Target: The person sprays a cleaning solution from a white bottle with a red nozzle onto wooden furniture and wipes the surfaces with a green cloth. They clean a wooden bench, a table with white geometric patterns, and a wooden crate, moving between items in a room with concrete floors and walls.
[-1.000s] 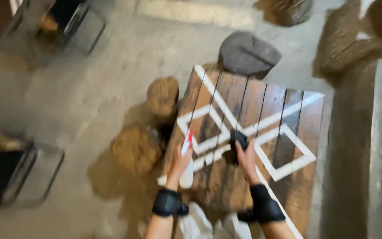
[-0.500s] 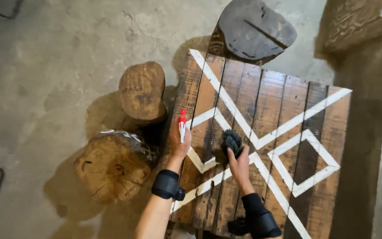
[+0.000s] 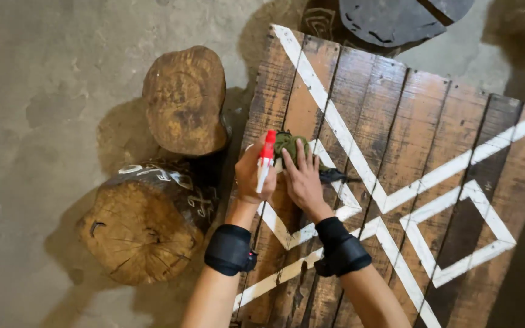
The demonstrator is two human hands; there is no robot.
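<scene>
My left hand (image 3: 252,176) grips a white spray bottle with a red top (image 3: 266,159), held upright over the left edge of a dark plank table (image 3: 432,140) painted with white lines. My right hand (image 3: 302,177) lies flat on a dark green cloth (image 3: 288,143), pressing it against the tabletop just right of the bottle. Both wrists wear black bands.
Two log stools stand on the concrete floor left of the table, one farther (image 3: 185,100) and one nearer (image 3: 144,222) with white markings. A dark round stool (image 3: 396,21) sits at the table's far edge. A shadowed wall lies at right.
The camera has come closer to the table. My right hand slid left with the cloth and flattened onto it, beside the bottle. My left hand kept the bottle, raised slightly.
</scene>
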